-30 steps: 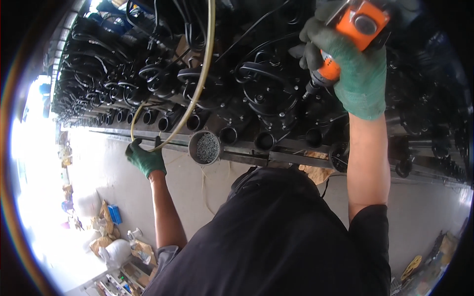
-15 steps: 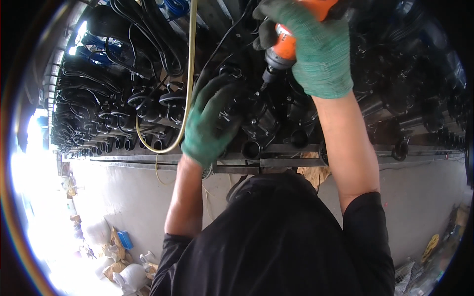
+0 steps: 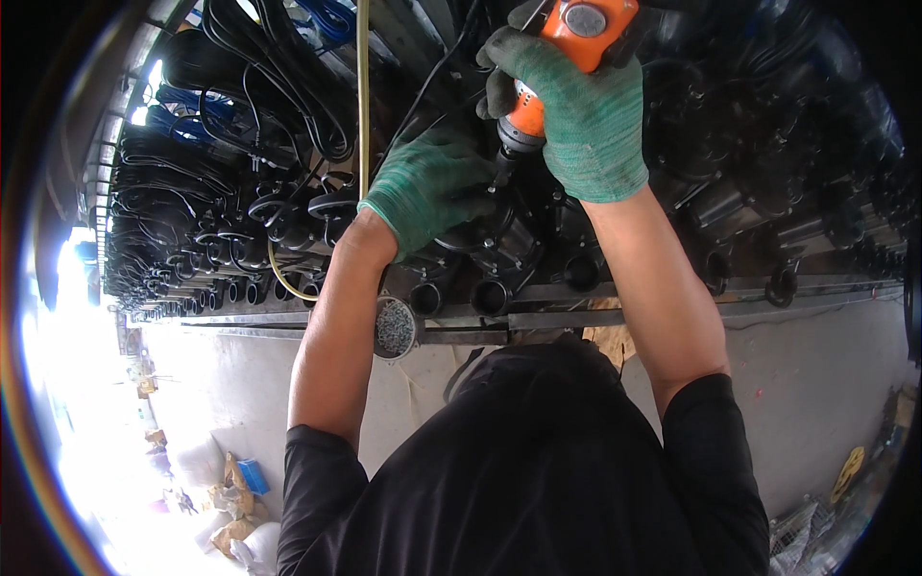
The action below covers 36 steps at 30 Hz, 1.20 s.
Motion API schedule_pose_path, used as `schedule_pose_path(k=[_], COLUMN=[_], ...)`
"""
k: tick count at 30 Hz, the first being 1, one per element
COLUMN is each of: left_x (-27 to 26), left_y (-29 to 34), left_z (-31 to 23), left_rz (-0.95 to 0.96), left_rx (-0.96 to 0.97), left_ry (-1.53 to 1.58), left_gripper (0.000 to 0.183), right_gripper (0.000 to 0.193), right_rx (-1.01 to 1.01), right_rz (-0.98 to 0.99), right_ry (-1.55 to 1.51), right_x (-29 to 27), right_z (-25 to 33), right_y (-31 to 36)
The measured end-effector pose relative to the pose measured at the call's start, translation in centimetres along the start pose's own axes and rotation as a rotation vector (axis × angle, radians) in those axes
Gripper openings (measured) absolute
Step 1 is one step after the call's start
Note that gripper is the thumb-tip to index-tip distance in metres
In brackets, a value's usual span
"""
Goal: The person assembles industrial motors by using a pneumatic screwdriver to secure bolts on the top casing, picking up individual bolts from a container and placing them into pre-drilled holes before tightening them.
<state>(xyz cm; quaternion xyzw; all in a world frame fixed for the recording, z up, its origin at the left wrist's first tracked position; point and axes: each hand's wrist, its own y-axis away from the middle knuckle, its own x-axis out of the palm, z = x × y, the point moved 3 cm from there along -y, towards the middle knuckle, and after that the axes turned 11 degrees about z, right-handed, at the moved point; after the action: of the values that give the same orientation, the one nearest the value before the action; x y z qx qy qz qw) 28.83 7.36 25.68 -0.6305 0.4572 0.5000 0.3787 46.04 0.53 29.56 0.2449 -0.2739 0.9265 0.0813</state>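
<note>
My right hand (image 3: pixel 597 125), in a green glove with dark fingertips, is wrapped around an orange power screwdriver (image 3: pixel 525 117). The tool's dark bit points down at a black pump-like unit (image 3: pixel 509 240) with a round open pipe mouth at its near end. My left hand (image 3: pixel 427 187), gloved alike, reaches over the same unit with its fingertips beside the bit. Those fingers are dark and smeared by motion, so whether they pinch anything does not show. A round dish of small silvery screws (image 3: pixel 395 326) sits by my left forearm at the bench edge.
Rows of similar black units (image 3: pixel 759 197) crowd the bench on both sides. Coiled black cables (image 3: pixel 279 72) and a pale yellow hose (image 3: pixel 363 96) lie at the left. A metal rail (image 3: pixel 576 319) runs along the front edge. Bags and a blue box (image 3: pixel 253 476) stand on the floor.
My left hand has swung right, its fingers now beside the bit, and the screw dish has come into view. The screwdriver has shifted slightly left, still in my right hand.
</note>
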Motion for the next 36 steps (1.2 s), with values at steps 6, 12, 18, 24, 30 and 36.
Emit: schedule_pose_path(k=[6, 12, 18, 24, 30, 36], left_x=[0.0, 0.2, 0.7, 0.3, 0.0, 0.1], left_y=[0.0, 0.0, -0.5, -0.5, 0.7, 1.1], left_z=[0.2, 0.7, 2.6, 2.5, 2.6, 2.6], left_rz=[0.016, 0.042, 0.238, 0.237, 0.189, 0.178], left_rx=[0.002, -0.019, -0.109, -0.052, -0.025, -0.012], left_ry=[0.006, 0.066, 0.084, 0.050, 0.006, -0.014], left_gripper=[0.030, 0.034, 0.039, 0.039, 0.039, 0.039], right_gripper=[0.024, 0.035, 0.020, 0.013, 0.039, 0.035], right_rx=[-0.103, -0.251, -0.200, -0.226, 0.036, -0.237], right_rz=[0.008, 0.171, 0.441, 0.568, 0.594, 0.618], right_ry=[-0.002, 0.420, 0.320, 1.099, 0.711, 0.891], right_x=[0.6, 0.2, 2.9, 5.2, 6.7, 6.2], right_z=[-0.1, -1.2, -1.7, -3.0, -3.7, -4.8], right_y=[0.7, 1.1, -0.2, -2.7, -2.8, -2.8])
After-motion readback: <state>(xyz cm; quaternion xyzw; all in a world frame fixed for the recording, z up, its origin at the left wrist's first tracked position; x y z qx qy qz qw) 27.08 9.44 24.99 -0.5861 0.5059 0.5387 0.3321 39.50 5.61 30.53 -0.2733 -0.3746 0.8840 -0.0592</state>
